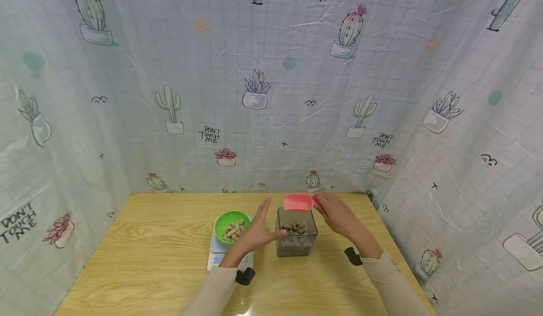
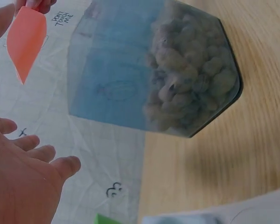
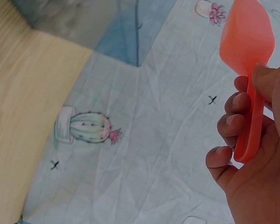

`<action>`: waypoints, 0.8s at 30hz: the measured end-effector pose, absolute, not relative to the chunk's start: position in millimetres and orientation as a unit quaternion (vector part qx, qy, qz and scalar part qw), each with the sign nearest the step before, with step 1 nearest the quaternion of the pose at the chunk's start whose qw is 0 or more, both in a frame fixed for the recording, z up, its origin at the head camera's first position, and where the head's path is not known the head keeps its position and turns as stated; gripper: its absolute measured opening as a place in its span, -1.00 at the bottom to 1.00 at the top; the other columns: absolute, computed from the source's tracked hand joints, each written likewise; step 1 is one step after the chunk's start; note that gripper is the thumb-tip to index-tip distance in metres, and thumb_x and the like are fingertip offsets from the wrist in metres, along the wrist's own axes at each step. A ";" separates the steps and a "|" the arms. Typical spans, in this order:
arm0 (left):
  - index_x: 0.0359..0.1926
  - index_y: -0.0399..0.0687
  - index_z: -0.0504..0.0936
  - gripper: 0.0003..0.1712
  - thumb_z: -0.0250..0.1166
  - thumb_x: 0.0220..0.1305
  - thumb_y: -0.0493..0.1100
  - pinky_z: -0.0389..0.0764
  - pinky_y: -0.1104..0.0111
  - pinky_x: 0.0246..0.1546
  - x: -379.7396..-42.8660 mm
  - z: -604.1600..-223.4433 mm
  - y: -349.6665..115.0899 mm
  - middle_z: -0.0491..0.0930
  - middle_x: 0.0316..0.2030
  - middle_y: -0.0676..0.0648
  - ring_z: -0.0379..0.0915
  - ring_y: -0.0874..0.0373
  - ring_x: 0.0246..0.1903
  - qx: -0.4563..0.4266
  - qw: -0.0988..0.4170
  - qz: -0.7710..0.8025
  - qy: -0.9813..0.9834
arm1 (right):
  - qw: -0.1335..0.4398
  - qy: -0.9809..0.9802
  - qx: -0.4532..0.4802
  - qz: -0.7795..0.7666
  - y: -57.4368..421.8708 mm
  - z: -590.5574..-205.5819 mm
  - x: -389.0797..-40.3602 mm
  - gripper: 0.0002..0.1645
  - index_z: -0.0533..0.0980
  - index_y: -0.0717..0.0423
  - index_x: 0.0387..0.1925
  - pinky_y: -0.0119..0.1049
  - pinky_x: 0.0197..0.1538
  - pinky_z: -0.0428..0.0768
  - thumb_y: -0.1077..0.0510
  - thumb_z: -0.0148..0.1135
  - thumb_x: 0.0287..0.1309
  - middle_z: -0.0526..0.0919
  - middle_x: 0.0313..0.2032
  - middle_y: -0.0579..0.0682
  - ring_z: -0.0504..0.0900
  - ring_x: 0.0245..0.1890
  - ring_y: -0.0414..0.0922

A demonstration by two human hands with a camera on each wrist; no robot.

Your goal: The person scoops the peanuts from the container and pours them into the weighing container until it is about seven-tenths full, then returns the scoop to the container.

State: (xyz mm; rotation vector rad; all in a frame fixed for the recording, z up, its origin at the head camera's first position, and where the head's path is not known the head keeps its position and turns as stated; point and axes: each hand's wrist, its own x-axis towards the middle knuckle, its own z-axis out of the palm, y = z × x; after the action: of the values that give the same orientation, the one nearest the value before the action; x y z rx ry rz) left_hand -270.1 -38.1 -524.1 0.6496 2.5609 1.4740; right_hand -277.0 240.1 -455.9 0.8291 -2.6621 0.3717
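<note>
My right hand (image 1: 337,216) grips the handle of a pinkish-red scoop (image 1: 298,202), which is held above a clear grey plastic container (image 1: 313,240). In the right wrist view, curled fingers and thumb wrap the scoop's handle (image 3: 251,126). Peanuts in shells (image 1: 294,228) fill the lower part of the container. My left hand (image 1: 256,232) is spread at the container's left side, with its thumb near the front rim; the left wrist view shows nothing in its palm. Left of this hand, a green bowl (image 1: 218,222) with peanuts (image 1: 233,232) sits on a white kitchen scale (image 1: 217,247).
Everything stands on a wood-grain table (image 1: 161,245). A cactus-print curtain (image 1: 271,155) surrounds its back and sides. Black straps (image 1: 245,276) sit on both wrists. The left forearm passes over part of the scale.
</note>
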 end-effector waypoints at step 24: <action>0.57 0.30 -0.21 0.24 0.40 0.09 0.30 0.31 -0.19 0.28 -283.7 -553.8 -13.8 -0.13 0.56 -0.13 -0.03 -0.21 0.49 0.214 0.132 0.530 0.810 | 0.114 -0.915 0.357 -0.151 239.5 -450.1 -277.0 -0.80 0.54 -0.01 -0.12 -0.23 -0.32 0.53 0.04 0.26 0.27 0.59 -0.32 -0.07 0.59 -0.34 -0.12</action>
State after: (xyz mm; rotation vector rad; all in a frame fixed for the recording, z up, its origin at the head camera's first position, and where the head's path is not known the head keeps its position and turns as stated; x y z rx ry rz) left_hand -283.7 -13.8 -553.8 0.6202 2.3503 1.5382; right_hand -277.0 239.5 -450.1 1.0459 -2.6818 -0.4413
